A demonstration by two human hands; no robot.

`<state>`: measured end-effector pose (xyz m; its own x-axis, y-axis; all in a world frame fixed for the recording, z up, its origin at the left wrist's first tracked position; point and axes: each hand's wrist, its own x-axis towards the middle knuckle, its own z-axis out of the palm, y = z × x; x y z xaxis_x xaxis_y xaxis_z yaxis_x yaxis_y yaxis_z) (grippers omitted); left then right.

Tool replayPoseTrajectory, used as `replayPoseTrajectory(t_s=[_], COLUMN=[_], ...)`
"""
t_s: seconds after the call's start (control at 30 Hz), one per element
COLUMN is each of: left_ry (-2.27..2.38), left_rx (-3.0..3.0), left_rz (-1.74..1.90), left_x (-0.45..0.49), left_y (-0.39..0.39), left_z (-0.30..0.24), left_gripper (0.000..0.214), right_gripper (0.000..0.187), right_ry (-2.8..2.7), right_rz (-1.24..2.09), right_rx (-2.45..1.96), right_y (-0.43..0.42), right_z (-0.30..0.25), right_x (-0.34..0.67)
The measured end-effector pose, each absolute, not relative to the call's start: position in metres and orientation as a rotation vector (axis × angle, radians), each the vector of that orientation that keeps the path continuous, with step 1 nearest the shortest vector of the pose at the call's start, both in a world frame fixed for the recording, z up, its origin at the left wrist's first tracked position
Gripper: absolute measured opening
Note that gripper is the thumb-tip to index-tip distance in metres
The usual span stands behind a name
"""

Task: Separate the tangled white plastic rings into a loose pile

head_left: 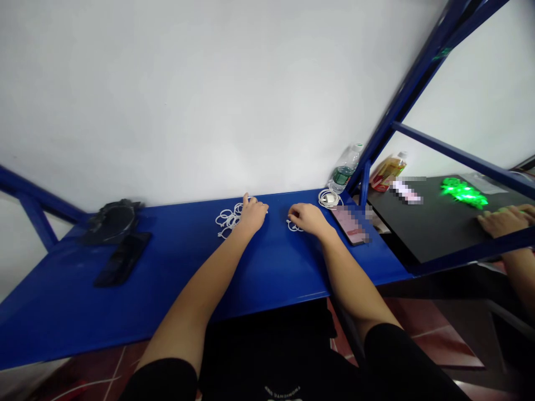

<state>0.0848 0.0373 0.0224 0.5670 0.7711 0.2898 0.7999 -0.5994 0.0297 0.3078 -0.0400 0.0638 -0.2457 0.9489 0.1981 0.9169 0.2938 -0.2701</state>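
A loose pile of thin white cord loops [228,218], some with small knot-like ends, lies on the blue tabletop [267,262]. My left hand [253,214] is over the pile's right side, one finger raised and the others bent together; a tiny white bit shows at the fingertips. To its right, my right hand [307,218] is curled with fingers pressed together, just above a smaller group of white loops [294,226]. Whatever is between the fingers of either hand is too small or hidden to name.
Right of my hands are a coiled white cable with a plug [329,198], a phone [350,224] and a water bottle [345,174]. At left lie a black wrapped bundle [115,220] and a dark flat object [123,259]. Another person's hand [505,221] rests beside green-lit items [463,192].
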Motion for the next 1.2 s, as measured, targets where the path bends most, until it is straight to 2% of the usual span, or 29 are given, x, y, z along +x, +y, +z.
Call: replayPoseTrajectory(t_s=[0.17,0.4,0.53,0.67,0.87,1.2], left_ry=[-1.410,-1.628,-1.718,-1.711,-1.657,-1.677], left_rx=[-2.739,-2.706,-2.761,-2.835,-2.922,-2.884], left_rz=[-0.921,-1.704,-2.227,-2.545,-2.672,-2.368], left_x=[0.092,0.085,0.077,0.076,0.076,0.078], left_y=[0.006,-0.026,-0.027,-0.026,-0.025,-0.025], left_z=[0.033,0.034,0.025,0.018,0.017,0.015], left_gripper=[0.031,0.017,0.023,0.031,0.036,0.035], right_gripper=[0.019,0.018,0.021,0.026,0.037,0.046], right_ry=[-2.142,-2.083,-2.029,-1.939,-1.758,-1.655], right_rz=[0.160,0.188,0.309,0.521,0.800,1.009], right_rx=[-1.473,-1.162,-1.075,-1.013,-1.055,-1.061], right_y=[-0.039,-0.044,-0.048,-0.050,-0.051,-0.044], right_z=[0.055,0.049,0.052,0.053,0.052,0.042], right_x=[0.297,0.280,0.273,0.270,0.266,0.261])
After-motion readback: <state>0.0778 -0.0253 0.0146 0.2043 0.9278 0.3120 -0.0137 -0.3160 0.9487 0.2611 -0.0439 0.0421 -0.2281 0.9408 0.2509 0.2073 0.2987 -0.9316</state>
